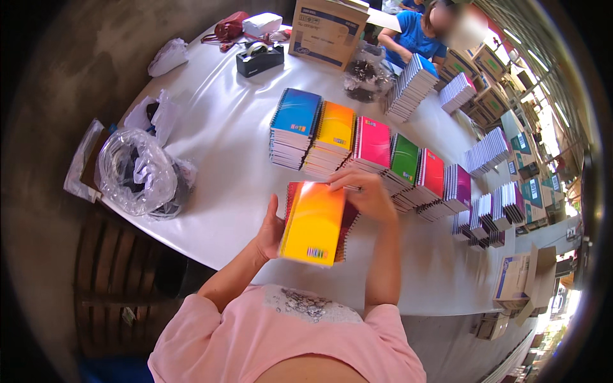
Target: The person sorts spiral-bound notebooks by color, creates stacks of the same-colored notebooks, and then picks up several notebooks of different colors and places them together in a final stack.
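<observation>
Gripping one notebook bundle [314,223] — two hands [271,231] [367,191], six stacks [373,156].

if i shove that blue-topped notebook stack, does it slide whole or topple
The blue-topped notebook stack is tall and loose, so it would probably shear, top copies slipping off. The glossy covers look slick. The smooth white table likely lets a low push slide it.

Tan-and-blue cardboard box [325,29] at table's far edge; stacked cartons [485,67] far right
</observation>
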A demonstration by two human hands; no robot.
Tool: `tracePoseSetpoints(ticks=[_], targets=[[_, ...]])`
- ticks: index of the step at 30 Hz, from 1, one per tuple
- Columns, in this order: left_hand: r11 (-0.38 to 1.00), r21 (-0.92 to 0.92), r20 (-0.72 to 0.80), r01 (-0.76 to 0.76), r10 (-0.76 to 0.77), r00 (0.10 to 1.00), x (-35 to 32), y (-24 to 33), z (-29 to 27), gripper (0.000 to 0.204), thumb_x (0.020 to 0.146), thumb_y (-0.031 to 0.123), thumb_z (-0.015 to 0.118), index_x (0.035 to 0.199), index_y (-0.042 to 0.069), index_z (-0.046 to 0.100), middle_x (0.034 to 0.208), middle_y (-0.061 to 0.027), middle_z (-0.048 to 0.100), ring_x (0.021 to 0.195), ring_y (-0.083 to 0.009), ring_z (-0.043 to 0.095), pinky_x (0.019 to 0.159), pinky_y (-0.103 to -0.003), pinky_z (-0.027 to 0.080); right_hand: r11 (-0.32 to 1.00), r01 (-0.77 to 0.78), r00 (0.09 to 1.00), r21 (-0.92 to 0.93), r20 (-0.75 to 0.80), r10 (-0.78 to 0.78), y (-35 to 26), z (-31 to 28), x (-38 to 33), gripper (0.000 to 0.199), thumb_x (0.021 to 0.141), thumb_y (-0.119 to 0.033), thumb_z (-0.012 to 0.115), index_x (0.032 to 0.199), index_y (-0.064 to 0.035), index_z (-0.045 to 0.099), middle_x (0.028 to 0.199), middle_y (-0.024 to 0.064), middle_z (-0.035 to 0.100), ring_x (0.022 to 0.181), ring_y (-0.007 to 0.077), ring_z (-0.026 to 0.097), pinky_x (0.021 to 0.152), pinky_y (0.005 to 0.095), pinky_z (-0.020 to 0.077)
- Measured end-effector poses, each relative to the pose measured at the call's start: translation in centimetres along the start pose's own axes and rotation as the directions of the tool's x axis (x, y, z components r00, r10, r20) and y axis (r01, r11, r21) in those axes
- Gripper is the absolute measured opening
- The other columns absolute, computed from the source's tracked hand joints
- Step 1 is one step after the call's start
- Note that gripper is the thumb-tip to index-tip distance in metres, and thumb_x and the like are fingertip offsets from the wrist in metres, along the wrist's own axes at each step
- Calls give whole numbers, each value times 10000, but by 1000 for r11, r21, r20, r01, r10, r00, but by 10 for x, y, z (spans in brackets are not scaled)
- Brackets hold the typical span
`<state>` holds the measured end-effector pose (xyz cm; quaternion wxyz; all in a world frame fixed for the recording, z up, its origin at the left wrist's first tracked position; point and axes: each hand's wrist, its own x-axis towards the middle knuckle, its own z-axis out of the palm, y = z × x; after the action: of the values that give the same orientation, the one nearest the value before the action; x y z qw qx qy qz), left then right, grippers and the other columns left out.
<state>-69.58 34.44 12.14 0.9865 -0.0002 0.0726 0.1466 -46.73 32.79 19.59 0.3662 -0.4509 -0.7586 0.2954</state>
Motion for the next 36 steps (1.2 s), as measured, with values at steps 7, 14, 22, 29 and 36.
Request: tracePoseSetpoints(ticks=[7, 14, 22, 29, 36], targets=[[981, 196, -42, -12, 21, 999, 3, -7, -24, 615, 710, 273, 574, 1244, 12, 417, 1159, -168, 554, 1005, -295, 577, 900, -408, 449, 946, -222, 957, -238, -240, 164, -1, -17, 3, 376, 727, -35, 628, 1092, -117, 596, 1197, 41, 549, 1133, 229, 488, 1040, 479, 226], [993, 104, -68, -64, 72, 995, 25, -6, -11, 579, 740, 275, 545, 1245, 20, 418, 1143, -160, 565, 992, -287, 584, 881, -409, 459, 567, -417, 849, -710, -528, -37, 53, -10, -33, 287, 793, -119, 597, 1074, -168, 622, 1101, 26, 612, 1059, 165, 556, 1031, 491, 251], [985, 167, -91, -47, 63, 994, 42, -10, -28, 565, 736, 220, 551, 1243, 16, 406, 1154, -166, 550, 1011, -296, 573, 887, -437, 454, 553, -169, 706, -816, -492, -510, 0, 37, -59, 171, 770, -39, 609, 927, -80, 663, 922, 35, 655, 894, 170, 620, 838, 355, 446], [990, 117, -60, -77, 84, 995, 36, -20, -38, 564, 706, 165, 545, 1231, 11, 410, 1133, -175, 560, 1001, -307, 577, 877, -441, 461, 431, -160, 687, -888, -414, -598, 32, -33, -7, 189, 728, -75, 642, 913, -101, 674, 931, 49, 661, 905, 176, 621, 840, 324, 443], [980, 139, -115, -145, 161, 980, 43, -30, -31, 557, 710, 183, 533, 1227, 13, 417, 1134, -165, 565, 1001, -303, 577, 886, -442, 453, 883, -245, 798, -400, -601, -50, 90, -35, -22, 197, 722, -79, 653, 916, -84, 684, 973, 89, 654, 977, 226, 602, 922, 382, 393]])
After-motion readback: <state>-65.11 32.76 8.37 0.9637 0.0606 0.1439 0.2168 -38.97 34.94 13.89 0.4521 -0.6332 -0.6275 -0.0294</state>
